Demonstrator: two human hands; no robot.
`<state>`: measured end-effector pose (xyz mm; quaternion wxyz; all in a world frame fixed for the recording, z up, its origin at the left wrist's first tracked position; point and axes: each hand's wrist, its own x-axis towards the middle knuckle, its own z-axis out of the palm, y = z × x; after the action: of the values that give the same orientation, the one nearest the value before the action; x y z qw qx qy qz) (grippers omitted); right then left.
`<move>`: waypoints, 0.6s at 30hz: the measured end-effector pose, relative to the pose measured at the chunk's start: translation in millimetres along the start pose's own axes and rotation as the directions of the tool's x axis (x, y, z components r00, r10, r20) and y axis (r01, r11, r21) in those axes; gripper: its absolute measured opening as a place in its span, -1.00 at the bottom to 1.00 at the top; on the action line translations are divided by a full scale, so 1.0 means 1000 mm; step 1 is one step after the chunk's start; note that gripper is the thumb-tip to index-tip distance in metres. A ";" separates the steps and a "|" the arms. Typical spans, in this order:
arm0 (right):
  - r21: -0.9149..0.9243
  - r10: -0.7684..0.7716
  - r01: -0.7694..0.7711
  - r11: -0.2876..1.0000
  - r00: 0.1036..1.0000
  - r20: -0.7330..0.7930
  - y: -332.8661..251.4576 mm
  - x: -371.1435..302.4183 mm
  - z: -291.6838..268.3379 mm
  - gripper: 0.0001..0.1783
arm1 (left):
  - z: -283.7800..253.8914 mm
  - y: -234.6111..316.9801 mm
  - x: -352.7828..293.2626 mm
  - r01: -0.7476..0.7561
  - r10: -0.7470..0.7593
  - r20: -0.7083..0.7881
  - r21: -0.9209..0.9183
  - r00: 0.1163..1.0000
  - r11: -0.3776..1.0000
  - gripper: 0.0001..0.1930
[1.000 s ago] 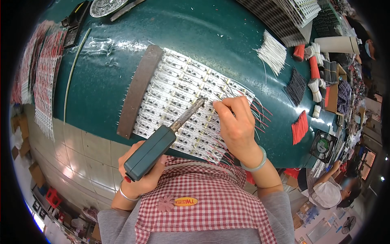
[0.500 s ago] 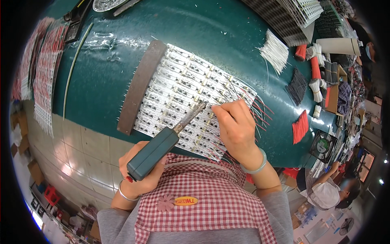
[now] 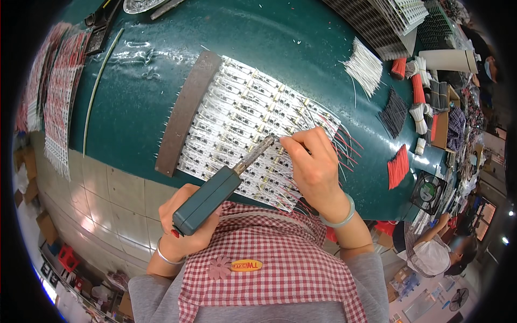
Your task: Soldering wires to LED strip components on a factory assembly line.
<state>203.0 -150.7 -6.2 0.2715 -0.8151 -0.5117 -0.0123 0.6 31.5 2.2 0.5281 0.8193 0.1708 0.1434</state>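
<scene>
My left hand [image 3: 186, 215] is wrapped round the dark green body of a soldering gun [image 3: 207, 200]. Its stained metal tip reaches over a white panel of small circuit boards [image 3: 231, 116], which carries rows of black parts and short wires. Close to that tip, the thumb and forefinger of my right hand [image 3: 315, 167] are pinched on what looks like a thin wire, mostly hidden by the fingers. Red, white and black wires [image 3: 344, 142] stick out past the panel's right edge. A brown bar [image 3: 188, 113] lies along its left edge.
On the green table [image 3: 269, 32], bundles of white wires [image 3: 363, 67], black wires [image 3: 395, 114] and red wires [image 3: 398, 168] lie to the right, near a small black fan [image 3: 428, 192]. Wired panels [image 3: 64, 97] hang at the left edge. A co-worker [image 3: 431, 253] sits at lower right.
The soldering gun has shifted slightly up and right over the panel. My right hand has risen a little, its finger pinch staying close to the tip.
</scene>
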 end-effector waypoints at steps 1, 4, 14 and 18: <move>0.002 -0.002 0.002 1.000 1.000 0.000 0.001 0.000 0.000 -0.63 | -0.001 0.000 0.000 0.005 -0.005 0.004 0.001 1.000 1.000 -0.78; -0.009 0.004 -0.004 1.000 1.000 0.001 -0.002 -0.001 -0.001 -0.64 | -0.001 -0.002 -0.002 -0.006 0.006 0.004 0.002 1.000 1.000 -0.78; -0.019 0.013 -0.013 1.000 1.000 0.008 -0.003 -0.001 0.000 -0.65 | 0.002 -0.009 -0.016 0.015 -0.017 -0.066 -0.038 0.998 0.999 -0.75; -0.022 0.007 -0.008 1.000 1.000 -0.011 -0.003 -0.001 0.001 -0.63 | 0.001 -0.004 -0.011 0.030 -0.032 -0.044 -0.043 0.999 0.999 -0.75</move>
<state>199.5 -150.4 -6.1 0.2653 -0.8198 -0.5071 -0.0211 -9.6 27.1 -2.6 0.5435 0.8018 0.1922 0.1572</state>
